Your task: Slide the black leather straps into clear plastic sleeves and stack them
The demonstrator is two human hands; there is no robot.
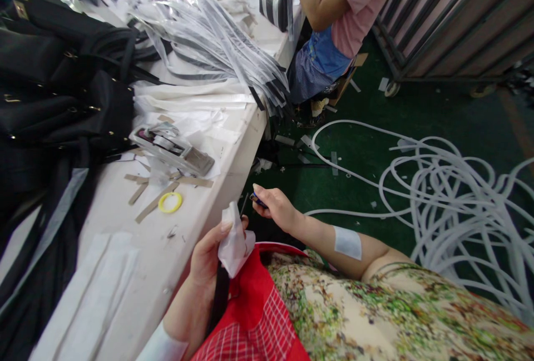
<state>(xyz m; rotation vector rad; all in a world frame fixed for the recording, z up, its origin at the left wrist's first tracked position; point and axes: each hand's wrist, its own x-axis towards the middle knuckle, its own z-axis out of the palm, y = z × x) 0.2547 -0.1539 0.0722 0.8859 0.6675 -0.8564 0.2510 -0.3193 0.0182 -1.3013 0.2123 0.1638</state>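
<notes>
Evidently, left hand (pixel 207 250) with fingers clamped on white wrapping (pixel 234 248), right hand (pixel 280 208) with fingers around blue object (pixel 259 200).

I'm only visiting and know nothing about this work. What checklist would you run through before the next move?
1. Left hand: grip on the thin, translucent white sheet: ok, pinched between thumb and fingers.
2. Right hand: grip on the small, dark-blue object: ok.
3. That object identified: cannot tell, mostly hidden by the fingers.
4. Clear plastic tape dispenser on the white table: ok.
5. Thin yellow ring away from the table's edge: ok, lying beside flat brown strips.
6. Green floor uncluttered: not ok, white tubing lies there in loose coils.
</notes>
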